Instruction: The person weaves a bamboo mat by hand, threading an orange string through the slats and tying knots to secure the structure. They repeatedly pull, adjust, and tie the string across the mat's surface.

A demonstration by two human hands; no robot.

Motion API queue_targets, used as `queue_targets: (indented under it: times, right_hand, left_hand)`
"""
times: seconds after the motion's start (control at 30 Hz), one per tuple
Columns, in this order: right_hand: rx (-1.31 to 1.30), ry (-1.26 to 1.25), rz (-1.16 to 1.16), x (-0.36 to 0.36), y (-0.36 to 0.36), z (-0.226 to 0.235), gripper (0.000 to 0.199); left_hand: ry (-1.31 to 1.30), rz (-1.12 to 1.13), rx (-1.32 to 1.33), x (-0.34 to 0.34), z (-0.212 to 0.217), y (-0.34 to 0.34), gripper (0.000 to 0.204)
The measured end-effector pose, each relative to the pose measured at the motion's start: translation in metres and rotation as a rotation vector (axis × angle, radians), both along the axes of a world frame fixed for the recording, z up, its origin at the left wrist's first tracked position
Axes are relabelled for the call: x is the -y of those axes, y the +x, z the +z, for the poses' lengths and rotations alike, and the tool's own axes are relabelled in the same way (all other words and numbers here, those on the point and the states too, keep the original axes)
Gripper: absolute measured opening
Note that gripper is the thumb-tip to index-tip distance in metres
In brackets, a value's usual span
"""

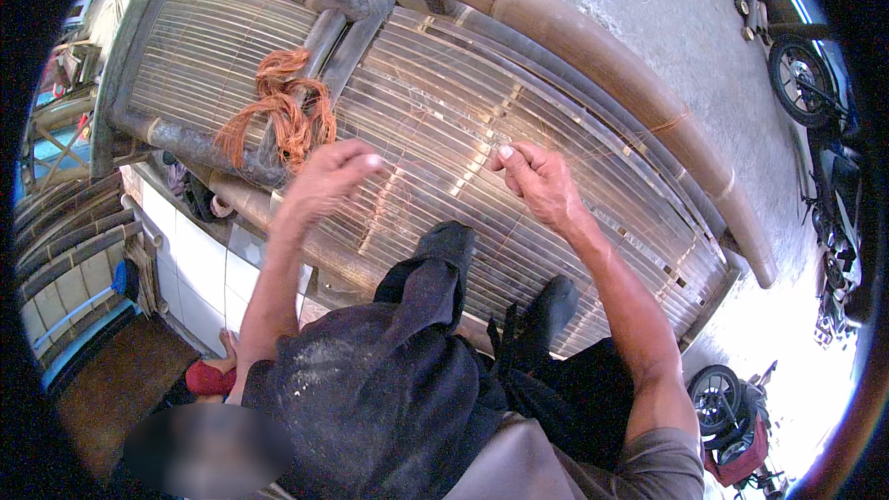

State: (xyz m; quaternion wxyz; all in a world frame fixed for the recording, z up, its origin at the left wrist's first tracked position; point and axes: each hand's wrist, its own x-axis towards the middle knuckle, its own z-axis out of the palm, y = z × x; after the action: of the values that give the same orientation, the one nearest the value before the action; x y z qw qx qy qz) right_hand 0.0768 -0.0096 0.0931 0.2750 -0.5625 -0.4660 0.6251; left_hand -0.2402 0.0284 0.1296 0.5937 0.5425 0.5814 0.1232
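Note:
Both my hands are raised above a slatted bamboo bench (435, 65). My left hand (329, 181) is closed with thumb and finger together, slightly smeared by motion, beside a bundle of orange-brown fibre strands (294, 125). My right hand (540, 183) pinches thumb against curled fingers. What either pinch holds is too fine to make out. Thin loose orange strands (394, 194) lie over the slats between and below my hands. The fibre bundle rests loosely across the bench's dark crosspiece (347, 56).
A thick bamboo pole (546, 5) runs along the bench's far side. Motorcycles stand on the floor to the right, one showing its wheel (801, 81). Pale tiles (185, 245) and stacked bamboo (69, 231) lie left. Another person's foot (222, 349) shows at lower left.

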Motion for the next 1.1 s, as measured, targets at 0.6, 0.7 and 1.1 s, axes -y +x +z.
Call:
queue_targets:
  times: [0.6, 0.7, 1.1]
  right_hand:
    - [0.166, 0.12, 0.416, -0.012, -0.028, 0.021, 0.041]
    - [0.106, 0.114, 0.343, -0.015, -0.026, 0.03, 0.041]
    - [0.161, 0.145, 0.18, -0.004, -0.022, 0.005, 0.03]
  left_hand:
    - [0.368, -0.132, 0.048, 0.024, -0.015, 0.06, 0.026]
    - [-0.048, -0.093, 0.244, 0.025, -0.024, 0.084, 0.022]
    - [-0.104, 0.143, 0.309, 0.035, -0.038, 0.078, 0.02]
